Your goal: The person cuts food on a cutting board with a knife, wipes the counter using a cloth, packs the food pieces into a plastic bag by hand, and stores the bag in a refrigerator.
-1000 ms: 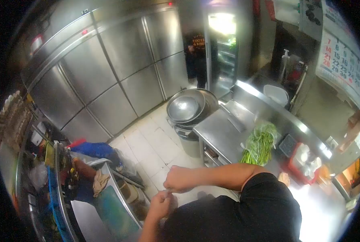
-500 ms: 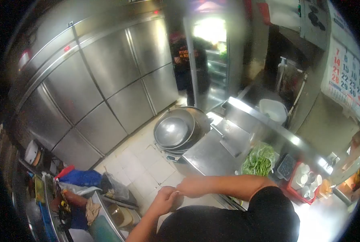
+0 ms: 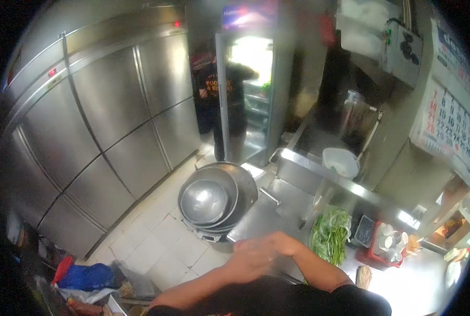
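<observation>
My left hand [image 3: 251, 259] and my right hand [image 3: 281, 244] meet in front of my dark shirt, over the near edge of the steel counter. The fingers are blurred and overlap, so what they hold, if anything, cannot be made out. Just beyond them is the steel counter [image 3: 253, 221] with a metal handle on it. Leafy green stalks in clear plastic [image 3: 331, 234] lie right of my right hand. Large metal bowls [image 3: 204, 201] are stacked beyond my left hand.
A person in dark clothes [image 3: 206, 95] stands behind the open glass door of a lit fridge [image 3: 256, 116]. Steel cabinets [image 3: 108, 95] line the left. A red basket of white cups [image 3: 390, 245] sits at the right. Blue and red cloth [image 3: 87, 276] lies at lower left.
The view has swung left to right, bringing the fridge and bowls nearer the centre. My hands have come closer together and overlap more. The person has an arm reaching toward the fridge.
</observation>
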Demonstrator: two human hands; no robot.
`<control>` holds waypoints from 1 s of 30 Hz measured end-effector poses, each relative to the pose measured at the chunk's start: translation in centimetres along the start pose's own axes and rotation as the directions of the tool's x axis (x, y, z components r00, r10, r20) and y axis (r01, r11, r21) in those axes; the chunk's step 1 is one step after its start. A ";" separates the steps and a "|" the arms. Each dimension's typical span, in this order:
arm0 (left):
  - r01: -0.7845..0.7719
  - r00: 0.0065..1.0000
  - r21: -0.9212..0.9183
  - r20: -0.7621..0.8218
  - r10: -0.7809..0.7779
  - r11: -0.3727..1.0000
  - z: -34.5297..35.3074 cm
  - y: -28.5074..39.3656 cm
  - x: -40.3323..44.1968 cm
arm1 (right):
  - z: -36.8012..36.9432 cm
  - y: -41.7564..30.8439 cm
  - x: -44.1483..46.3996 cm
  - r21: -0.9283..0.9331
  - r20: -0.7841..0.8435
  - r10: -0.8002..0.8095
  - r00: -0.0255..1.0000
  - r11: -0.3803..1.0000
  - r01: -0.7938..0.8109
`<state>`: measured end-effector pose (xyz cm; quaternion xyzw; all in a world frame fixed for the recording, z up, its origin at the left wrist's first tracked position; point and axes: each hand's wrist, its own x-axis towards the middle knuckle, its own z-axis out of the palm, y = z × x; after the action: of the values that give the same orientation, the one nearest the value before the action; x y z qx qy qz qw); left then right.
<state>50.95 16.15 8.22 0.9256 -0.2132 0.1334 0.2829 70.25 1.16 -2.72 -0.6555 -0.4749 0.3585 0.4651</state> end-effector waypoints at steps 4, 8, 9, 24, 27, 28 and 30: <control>-0.199 0.953 0.176 0.264 0.149 0.964 -4.4 -2.6 2.6 | -0.6 -5.4 1.2 -0.101 -0.077 0.139 0.987 0.984 -0.146; -0.370 0.859 0.116 0.421 0.292 0.922 -0.2 -9.9 4.1 | -0.1 -7.4 4.1 -0.293 -0.182 0.042 0.982 0.951 -0.095; -0.442 0.812 0.097 0.467 0.351 0.892 -1.1 -10.5 4.8 | 0.2 -7.6 4.8 -0.345 -0.211 -0.011 0.978 0.936 -0.064; 0.071 0.935 -0.181 0.355 -0.003 0.981 1.1 -12.2 11.1 | -0.1 2.3 2.3 -0.070 -0.682 0.198 0.704 0.941 -0.332; 0.416 0.895 -0.325 0.310 -0.320 0.849 2.3 -11.6 12.1 | -0.5 -2.0 2.0 -0.437 -0.616 -0.099 0.782 0.868 -0.234; 0.495 0.865 -0.386 0.300 -0.402 0.778 2.9 -11.7 12.5 | -0.5 1.2 1.6 -0.474 -0.620 -0.080 0.781 0.830 -0.292; 0.596 0.788 -0.736 0.462 -0.406 0.321 6.1 -14.6 11.9 | -0.4 9.6 0.8 -0.545 -0.625 -0.040 0.780 0.738 -0.399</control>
<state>68.94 19.79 0.88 0.6865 0.0225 -0.1746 0.7055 73.59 0.76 -11.71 -0.8982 -0.3272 -0.0101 0.2934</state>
